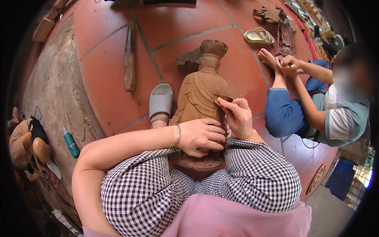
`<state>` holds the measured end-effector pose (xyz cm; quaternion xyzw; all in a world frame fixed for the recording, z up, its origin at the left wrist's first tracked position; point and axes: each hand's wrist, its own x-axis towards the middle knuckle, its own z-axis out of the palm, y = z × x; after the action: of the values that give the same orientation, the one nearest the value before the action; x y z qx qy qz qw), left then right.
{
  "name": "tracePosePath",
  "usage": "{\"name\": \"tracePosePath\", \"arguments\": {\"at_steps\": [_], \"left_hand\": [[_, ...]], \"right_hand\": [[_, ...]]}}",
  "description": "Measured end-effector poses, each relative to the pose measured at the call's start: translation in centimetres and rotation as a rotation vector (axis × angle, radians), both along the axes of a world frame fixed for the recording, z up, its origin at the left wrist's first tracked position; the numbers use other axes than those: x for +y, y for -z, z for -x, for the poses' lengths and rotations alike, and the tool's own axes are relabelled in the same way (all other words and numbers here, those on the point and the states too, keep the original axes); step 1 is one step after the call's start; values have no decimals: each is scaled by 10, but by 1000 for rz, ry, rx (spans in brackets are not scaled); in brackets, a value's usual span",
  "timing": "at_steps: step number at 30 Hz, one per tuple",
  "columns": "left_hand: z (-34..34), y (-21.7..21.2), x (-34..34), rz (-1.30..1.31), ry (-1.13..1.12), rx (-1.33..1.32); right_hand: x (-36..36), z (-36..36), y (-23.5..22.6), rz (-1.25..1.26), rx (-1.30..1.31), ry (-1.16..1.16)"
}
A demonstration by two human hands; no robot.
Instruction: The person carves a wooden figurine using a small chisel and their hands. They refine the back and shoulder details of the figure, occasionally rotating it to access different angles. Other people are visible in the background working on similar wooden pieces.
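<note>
A carved brown wooden statue (199, 94) with draped robe folds and a tall head top leans between my legs. Its round base (199, 164) is close to my lap. My left hand (202, 137) is curved over the statue's lower part, thumb and fingers gripping it; a ring and a bracelet show on it. Against the statue's right side, my right hand (237, 116) pinches a small, thin brown piece (224, 97) that looks like folded sandpaper. Part of that piece is hidden by the fingers. Behind the statue, a dark wooden block (188, 59) lies on the floor.
On the tiled floor (106, 67) lies a long wooden tool (130, 59). My grey slipper (161, 98) is left of the statue. At right sits another person (316, 102) beside a smaller statue (284, 33) and a beige sandal (258, 36). A teal bottle (70, 143) is at left.
</note>
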<state>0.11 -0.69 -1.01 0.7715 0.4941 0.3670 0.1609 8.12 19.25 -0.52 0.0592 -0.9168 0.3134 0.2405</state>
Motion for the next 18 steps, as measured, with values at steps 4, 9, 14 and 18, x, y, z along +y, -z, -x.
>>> {"name": "tracePosePath", "arguments": {"at_steps": [4, 9, 14, 18], "left_hand": [[0, 5, 0, 13, 3, -2], [1, 1, -2, 23, -3, -1], [0, 2, -2, 2, -17, -11], [0, 1, 3, 1, -2, -4]], "right_hand": [[-15, 38, -5, -43, 101, -143], [-5, 18, -1, -6, -12, -71], [16, -21, -4, 18, -83, 47], [1, 3, -7, 64, 37, -47]]}}
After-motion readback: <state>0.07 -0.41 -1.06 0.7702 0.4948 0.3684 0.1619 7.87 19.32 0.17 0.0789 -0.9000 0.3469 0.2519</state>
